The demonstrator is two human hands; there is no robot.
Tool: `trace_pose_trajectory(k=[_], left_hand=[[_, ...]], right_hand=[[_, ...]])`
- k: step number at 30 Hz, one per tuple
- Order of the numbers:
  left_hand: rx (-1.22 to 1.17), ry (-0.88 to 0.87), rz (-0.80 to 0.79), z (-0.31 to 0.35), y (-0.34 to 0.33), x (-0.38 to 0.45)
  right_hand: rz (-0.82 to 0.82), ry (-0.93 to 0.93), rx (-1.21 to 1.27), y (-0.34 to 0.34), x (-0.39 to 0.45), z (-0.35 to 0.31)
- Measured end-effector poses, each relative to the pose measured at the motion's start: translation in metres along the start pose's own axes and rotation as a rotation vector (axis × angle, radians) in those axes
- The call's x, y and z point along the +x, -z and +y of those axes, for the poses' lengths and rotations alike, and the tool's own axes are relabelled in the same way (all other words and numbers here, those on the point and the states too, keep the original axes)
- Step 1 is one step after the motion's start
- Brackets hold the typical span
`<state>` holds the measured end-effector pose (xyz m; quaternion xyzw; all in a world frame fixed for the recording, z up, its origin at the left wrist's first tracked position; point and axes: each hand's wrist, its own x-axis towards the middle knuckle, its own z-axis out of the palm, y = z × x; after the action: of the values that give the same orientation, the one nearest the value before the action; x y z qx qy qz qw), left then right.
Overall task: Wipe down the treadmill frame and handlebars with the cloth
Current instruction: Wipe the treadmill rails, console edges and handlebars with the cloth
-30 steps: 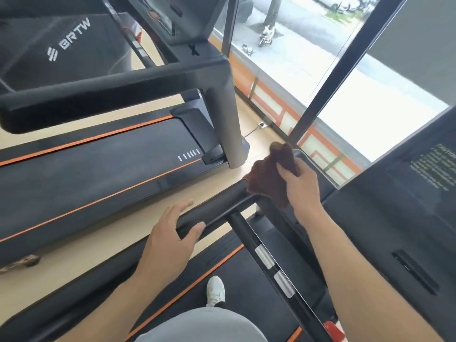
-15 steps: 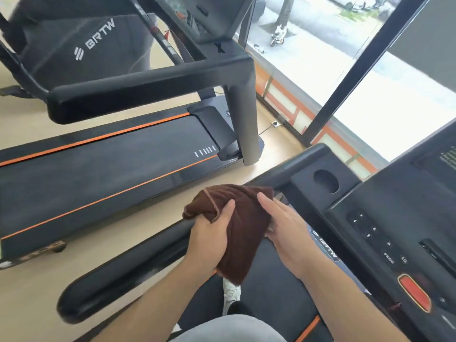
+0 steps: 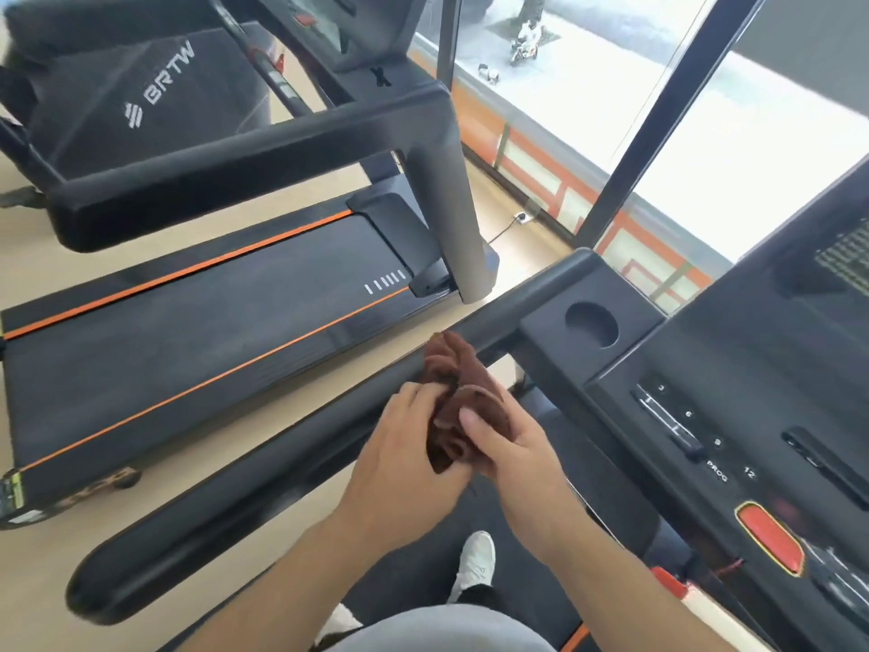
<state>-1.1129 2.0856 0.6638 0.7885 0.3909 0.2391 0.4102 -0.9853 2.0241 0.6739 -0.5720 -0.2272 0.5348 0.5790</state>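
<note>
Both hands are on the crumpled dark-brown terry cloth [image 3: 463, 407] right now, bunched up between them just above the long black padded left handlebar [image 3: 291, 444] of the treadmill. The left hand [image 3: 404, 468] curls round the cloth from the side, the right hand [image 3: 512, 456] pinches it with thumb over the top, so neither is free. The cloth's upper end touches or nearly touches the bar; I can't tell which from here.

Progress? Hard to call. No wet streaks, no visible dust line, nothing on the frame tells wiped from unwiped. My guess is the cloth is being regathered for a fresh pass, with the length of that handlebar toward its rounded near end, the black console [image 3: 733, 416] with its round cup recess [image 3: 591, 326] and the right side of the machine still to be dealt with.

Around us: a pale wooden floor [image 3: 56, 581], a second black treadmill [image 3: 188, 331] with orange stripes along its belt just to the left, another machine marked BRTW beyond, and tall windows [image 3: 752, 148] in dark frames giving bright daylight and a street outside. The person's white trainer [image 3: 475, 564] stands on the belt below.
</note>
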Motion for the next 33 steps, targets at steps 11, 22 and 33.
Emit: trace_pose_trajectory(k=[11,22,33], left_hand=[[-0.444,0.496,0.275,0.027,-0.054,0.059],[-0.439,0.573,0.197,0.037,-0.076,0.078],[-0.488,0.434,0.251,0.027,-0.047,0.101]], right_hand=[[0.064,-0.24,0.331,0.097,0.046,-0.048],[0.023,-0.245,0.312,0.138,0.078,-0.06],[0.004,-0.049,0.019,0.097,0.084,-0.071]])
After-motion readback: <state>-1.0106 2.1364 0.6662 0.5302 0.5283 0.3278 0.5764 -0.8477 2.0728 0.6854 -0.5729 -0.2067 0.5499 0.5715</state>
